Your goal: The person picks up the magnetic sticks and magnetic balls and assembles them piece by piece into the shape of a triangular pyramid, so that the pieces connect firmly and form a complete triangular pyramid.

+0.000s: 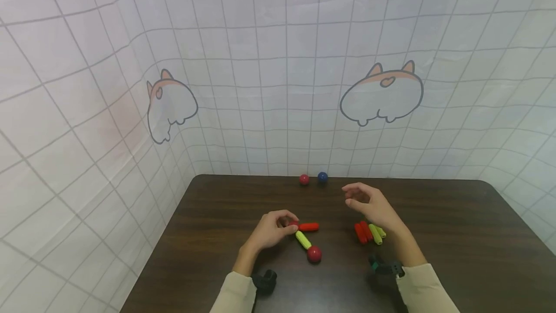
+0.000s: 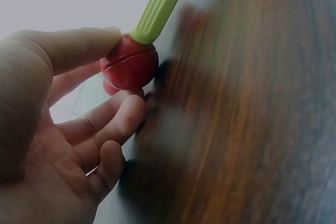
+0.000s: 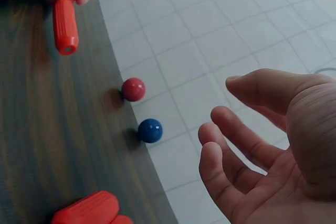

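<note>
My left hand (image 1: 270, 230) pinches a red ball (image 2: 131, 64) between thumb and fingers, low over the dark table. A yellow-green ridged rod (image 1: 303, 240) joins that ball to a second red ball (image 1: 314, 254) nearer me. Sticking out to the right from the held ball is a red rod (image 3: 65, 27), its far end free. My right hand (image 1: 373, 206) is raised above the table's right half, fingers loosely bent and apart, holding nothing. Just below it lie loose red rods (image 1: 360, 233) and yellow-green rods (image 1: 376, 234), side by side.
At the back edge of the wooden table (image 1: 451, 235) sit a loose red ball (image 1: 304, 179) and a blue ball (image 1: 322, 177), slightly apart. A white gridded curtain (image 1: 269, 71) hangs behind the table and along its left side. Each wrist carries a dark camera mount.
</note>
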Tool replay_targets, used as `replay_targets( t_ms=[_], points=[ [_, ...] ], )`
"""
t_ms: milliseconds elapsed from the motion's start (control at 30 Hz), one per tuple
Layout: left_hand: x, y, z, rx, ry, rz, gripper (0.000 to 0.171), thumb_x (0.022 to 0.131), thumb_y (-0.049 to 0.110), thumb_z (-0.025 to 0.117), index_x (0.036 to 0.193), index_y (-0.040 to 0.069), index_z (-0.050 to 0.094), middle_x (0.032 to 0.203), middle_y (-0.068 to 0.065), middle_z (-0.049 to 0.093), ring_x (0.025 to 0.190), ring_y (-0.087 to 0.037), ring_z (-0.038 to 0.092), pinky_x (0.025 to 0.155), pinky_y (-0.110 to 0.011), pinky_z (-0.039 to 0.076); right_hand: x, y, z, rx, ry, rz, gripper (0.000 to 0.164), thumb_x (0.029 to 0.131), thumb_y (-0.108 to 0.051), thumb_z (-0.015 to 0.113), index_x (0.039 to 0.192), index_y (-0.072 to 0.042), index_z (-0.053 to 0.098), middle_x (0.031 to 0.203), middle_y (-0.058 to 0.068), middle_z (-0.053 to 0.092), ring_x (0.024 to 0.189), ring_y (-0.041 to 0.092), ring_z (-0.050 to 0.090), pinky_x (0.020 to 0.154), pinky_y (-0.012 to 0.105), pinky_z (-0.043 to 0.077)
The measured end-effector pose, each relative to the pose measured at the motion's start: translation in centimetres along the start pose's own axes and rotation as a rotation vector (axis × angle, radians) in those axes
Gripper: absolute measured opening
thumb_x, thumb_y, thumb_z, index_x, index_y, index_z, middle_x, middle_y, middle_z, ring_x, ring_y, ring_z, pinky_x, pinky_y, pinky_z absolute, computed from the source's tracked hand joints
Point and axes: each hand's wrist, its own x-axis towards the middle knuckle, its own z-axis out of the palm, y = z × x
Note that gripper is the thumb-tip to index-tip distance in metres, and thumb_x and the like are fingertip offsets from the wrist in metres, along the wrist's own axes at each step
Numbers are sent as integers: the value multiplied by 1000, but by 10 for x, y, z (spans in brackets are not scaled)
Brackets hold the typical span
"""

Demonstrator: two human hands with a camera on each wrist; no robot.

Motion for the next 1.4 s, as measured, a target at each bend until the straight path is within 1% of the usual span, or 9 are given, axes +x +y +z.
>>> replay_targets(
  t_ms=[167,367,567,667,767,867,967,1267,1400],
  points=[
    [1,-3,-4,-10,3,11,18,95,25,74,113,22,74,95,0,69,75,-15,59,65,-31,49,20,-4,-2,-50,-46,-21,34,99,-18,68,132,-10,63,123,16,69,106,27,66,84,36,56],
    [3,-6,-4,-14,6,17,18,94,24,75,112,21,74,96,-1,71,75,-14,60,65,-30,49,59,-7,-2,-117,-178,-9,42,96,-16,71,136,-7,61,136,22,62,108,33,68,83,42,57],
    [1,-6,-4,-23,3,5,19,94,24,75,113,22,74,96,0,70,74,-14,59,64,-30,49,92,-5,3,-171,-297,27,52,95,-12,71,144,-5,54,144,27,52,100,27,70,81,40,57],
    [0,-6,-5,-14,-6,6,22,95,24,74,116,21,74,98,-1,70,75,-15,59,64,-31,48,103,-2,7,-225,-306,55,57,94,-14,72,147,-7,52,147,25,52,103,27,68,84,42,57],
    [-1,-6,-5,-7,-14,6,24,95,25,74,119,21,74,100,-2,70,78,-16,59,66,-32,48,111,3,12,-265,-310,53,60,93,-14,72,148,-6,51,147,26,51,115,37,64,92,50,55],
    [-1,-6,-4,-4,-21,2,24,96,26,73,120,23,75,101,-2,69,81,-16,59,68,-32,48,118,11,16,-292,-302,46,62,92,-13,73,149,-6,50,148,26,51,130,45,55,103,59,48],
    [0,-6,-3,1,-26,0,24,96,27,73,120,25,75,102,0,69,83,-16,59,70,-33,48,123,19,19,-325,-290,47,61,91,-12,73,148,-6,51,148,26,51,139,47,46,109,64,40],
    [-2,-6,-4,-2,-29,-11,29,96,28,73,125,27,73,102,1,69,80,-13,60,68,-30,50,130,31,27,-363,-283,80,56,91,-13,71,144,-4,55,151,27,46,141,49,40,114,66,32],
    [-1,-5,-4,-5,-30,-2,32,96,28,73,129,25,71,101,-1,68,77,-13,60,67,-30,50,130,35,28,-380,-279,77,47,90,-12,71,135,-2,62,145,28,49,134,48,46,110,63,39]
  ],
)
